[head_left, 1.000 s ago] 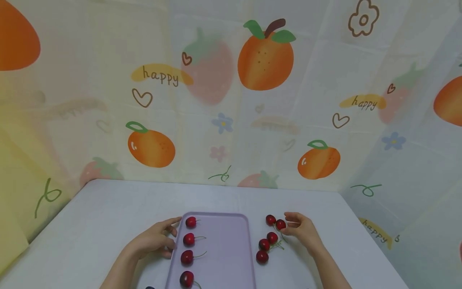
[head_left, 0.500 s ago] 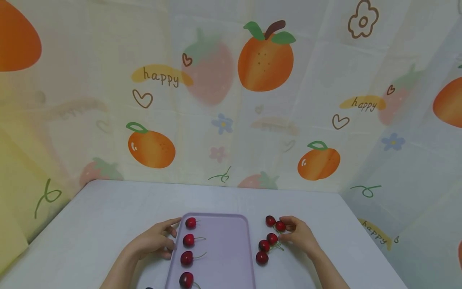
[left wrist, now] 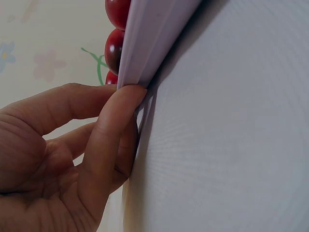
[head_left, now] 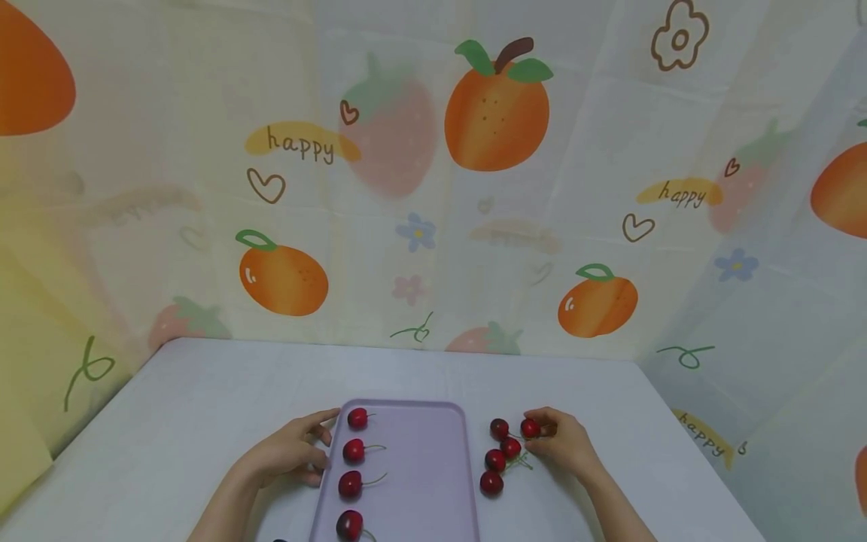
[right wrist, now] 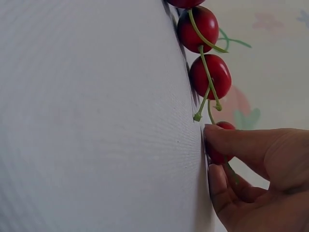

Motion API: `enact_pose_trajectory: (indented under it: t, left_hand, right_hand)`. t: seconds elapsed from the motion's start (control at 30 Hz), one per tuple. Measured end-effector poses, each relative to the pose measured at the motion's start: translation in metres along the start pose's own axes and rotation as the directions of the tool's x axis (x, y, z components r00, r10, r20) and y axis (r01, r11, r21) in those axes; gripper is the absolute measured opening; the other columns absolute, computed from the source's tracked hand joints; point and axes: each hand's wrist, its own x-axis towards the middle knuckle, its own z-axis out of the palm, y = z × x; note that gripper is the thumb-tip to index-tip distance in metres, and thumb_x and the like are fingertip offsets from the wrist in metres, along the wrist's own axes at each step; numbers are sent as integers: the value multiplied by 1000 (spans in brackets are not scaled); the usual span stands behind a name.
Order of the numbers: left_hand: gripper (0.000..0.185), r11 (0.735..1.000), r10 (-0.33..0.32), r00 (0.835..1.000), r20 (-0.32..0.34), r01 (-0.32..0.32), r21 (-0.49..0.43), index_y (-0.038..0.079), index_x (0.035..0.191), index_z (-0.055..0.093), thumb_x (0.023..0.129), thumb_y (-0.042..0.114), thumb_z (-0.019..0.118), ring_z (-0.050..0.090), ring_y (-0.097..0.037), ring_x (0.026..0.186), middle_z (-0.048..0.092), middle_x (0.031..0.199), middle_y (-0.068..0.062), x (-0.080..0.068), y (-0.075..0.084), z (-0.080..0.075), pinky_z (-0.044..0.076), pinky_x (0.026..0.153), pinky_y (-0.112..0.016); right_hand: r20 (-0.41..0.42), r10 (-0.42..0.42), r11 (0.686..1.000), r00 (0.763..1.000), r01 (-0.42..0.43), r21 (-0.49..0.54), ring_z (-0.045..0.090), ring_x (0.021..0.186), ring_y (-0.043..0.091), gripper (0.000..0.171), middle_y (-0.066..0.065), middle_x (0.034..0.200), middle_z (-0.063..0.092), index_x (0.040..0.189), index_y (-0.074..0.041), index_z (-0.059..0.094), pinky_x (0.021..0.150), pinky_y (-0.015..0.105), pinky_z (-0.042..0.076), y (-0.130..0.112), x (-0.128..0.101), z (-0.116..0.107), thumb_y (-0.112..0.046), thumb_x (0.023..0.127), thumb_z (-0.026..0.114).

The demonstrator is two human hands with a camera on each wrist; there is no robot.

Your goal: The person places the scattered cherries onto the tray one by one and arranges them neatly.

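Observation:
A lilac tray [head_left: 423,482] lies on the table with several red cherries in a column along its left side, one of them a cherry [head_left: 354,450] with its stem pointing right. My left hand [head_left: 291,450] touches the tray's left edge with its fingertips; in the left wrist view the thumb [left wrist: 113,121] meets the outer wall. Right of the tray, my right hand [head_left: 564,440] pinches a cherry [head_left: 530,428] between thumb and fingers, close over the table. Beside it, several loose cherries lie in a bunch, the nearest one a cherry [head_left: 491,483] without a visible stem.
A white cloth covers the table [head_left: 223,391]. Behind it hangs a fruit-printed curtain [head_left: 433,226], which also runs along both sides. A small dark object [head_left: 280,540] is cut off at the bottom edge, left of the tray.
My right hand has closed its fingers on the far right cherry, which has shifted slightly right. The cherry beside it has rolled nearer and to the left. My left hand has stayed still.

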Motion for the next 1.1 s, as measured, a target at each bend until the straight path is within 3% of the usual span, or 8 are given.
enact_pose_trajectory:
  t: [0.33,0.67,1.1]
  left_hand:
    - [89,1000,5,1000,6,-5,-5,3,152,32,71,-4,68,56,-17,65,48,109,-14,0,0,0,60,60,-30]
    - [88,1000,16,1000,15,-15,-15,2,152,31,72,-4,67,56,-17,66,47,108,-14,-1,1,-1,60,60,-30]
    - [88,1000,14,1000,22,-14,-15,2,152,31,72,-3,68,56,-17,67,47,109,-14,-1,1,-1,60,60,-30]
  right_hand:
    - [-29,34,999,999,-33,16,65,88,16,53,9,104,73,116,-8,71,72,26,53,-1,-3,-7,0,65,84]
    - [-64,52,998,997,-50,31,64,75,10,38,6,86,74,102,-4,73,70,26,50,-1,-7,-10,-6,66,84]
    - [-95,91,993,991,-83,87,66,78,8,21,8,90,77,100,-4,76,68,20,51,1,-8,-15,-16,82,77]
